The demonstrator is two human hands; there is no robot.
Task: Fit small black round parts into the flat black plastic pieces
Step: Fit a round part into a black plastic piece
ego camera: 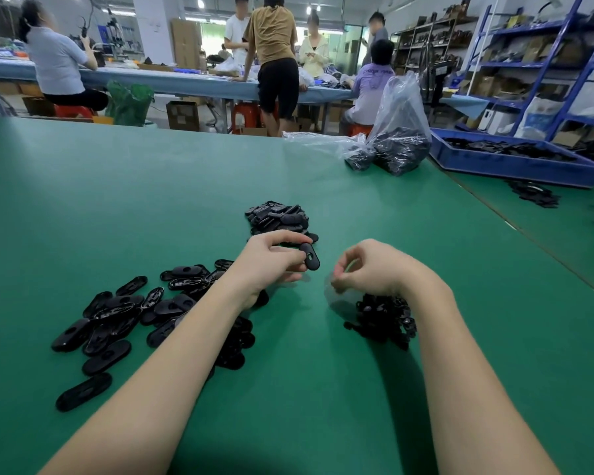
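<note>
A loose heap of flat black pieces (124, 317) lay on the green table (117, 186) at eight o'clock; the left hand (271, 265) pinched one flat piece (310, 256) near the middle; a neat pile (277, 217) sat at twelve o'clock; the right hand (367, 269) had curled fingers, maybe holding something, I could not tell; the small round parts (384, 318) lay just under it at four o'clock.

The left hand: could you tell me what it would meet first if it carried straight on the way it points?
Probably the far pile of flat pieces, just beyond the left hand; depth is hard to judge.
</note>
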